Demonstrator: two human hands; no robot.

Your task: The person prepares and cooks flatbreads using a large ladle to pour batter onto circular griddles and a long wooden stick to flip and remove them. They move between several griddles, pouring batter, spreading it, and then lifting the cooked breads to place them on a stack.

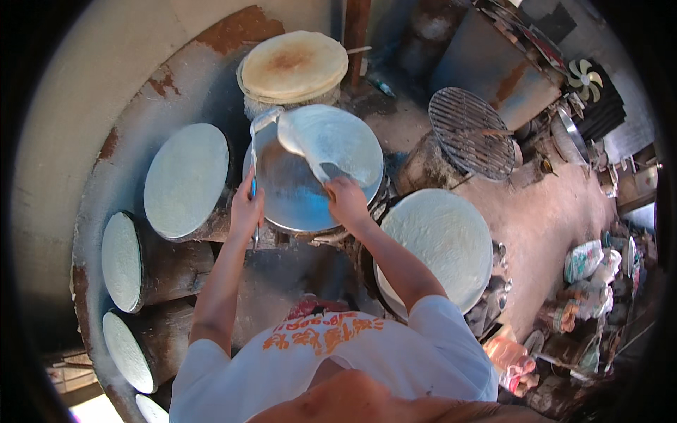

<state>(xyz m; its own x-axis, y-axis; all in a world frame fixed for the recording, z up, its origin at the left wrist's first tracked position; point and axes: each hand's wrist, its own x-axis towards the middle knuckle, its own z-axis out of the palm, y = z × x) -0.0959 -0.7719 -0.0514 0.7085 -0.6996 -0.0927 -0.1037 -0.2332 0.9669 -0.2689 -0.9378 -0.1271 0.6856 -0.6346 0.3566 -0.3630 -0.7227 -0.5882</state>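
Note:
A round metal griddle [285,190] stands in front of me, its left and lower part bare and shiny. White, wet-looking batter or dough [335,137] covers its upper right and narrows into a strip toward my right hand [345,201]. Those fingers are closed on the end of that strip, over the griddle's lower right. My left hand [247,210], at the griddle's left edge, is wrapped round a long thin tool [253,151] with a blue part at the grip. The tool's far end is bent, coated white, and reaches the griddle's upper left rim.
More round griddles covered in white stand at the left [187,180] and right [435,247]. Behind the middle one is a stack of browned flatbreads [295,63]. A round wire grate [471,134] rests on a stand at the back right. Bags [585,261] and bottles [511,363] crowd the far right.

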